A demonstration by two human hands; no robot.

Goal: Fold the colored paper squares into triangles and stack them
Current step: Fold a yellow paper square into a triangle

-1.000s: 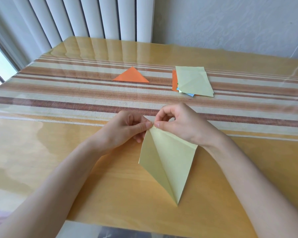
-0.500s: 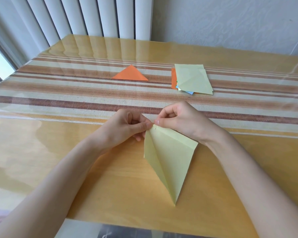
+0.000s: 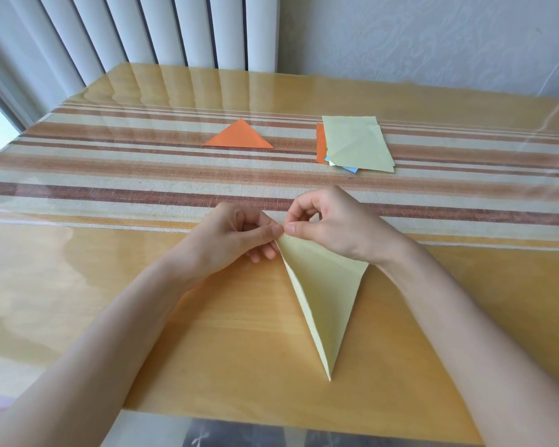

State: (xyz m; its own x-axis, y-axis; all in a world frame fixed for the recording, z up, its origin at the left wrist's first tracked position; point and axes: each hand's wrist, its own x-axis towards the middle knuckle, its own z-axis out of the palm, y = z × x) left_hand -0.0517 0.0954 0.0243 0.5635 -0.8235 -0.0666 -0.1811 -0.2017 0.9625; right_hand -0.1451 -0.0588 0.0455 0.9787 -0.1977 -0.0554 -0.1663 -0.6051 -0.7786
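Lower squares (image 3: 320, 146) mostly beneath yellow sheet (image 3: 357, 143)

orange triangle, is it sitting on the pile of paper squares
No, the orange triangle lies by itself on the striped cloth, apart from the pile of squares.

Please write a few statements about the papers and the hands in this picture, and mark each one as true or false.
1. The left hand and the right hand both pinch the far corner of the pale yellow paper. True.
2. The orange triangle lies on the pile of paper squares. False: it lies apart, to the pile's left.
3. The pile's top sheet is blue. False: it is pale yellow; blue only peeks out beneath.
4. The pile lies on the striped cloth. True.
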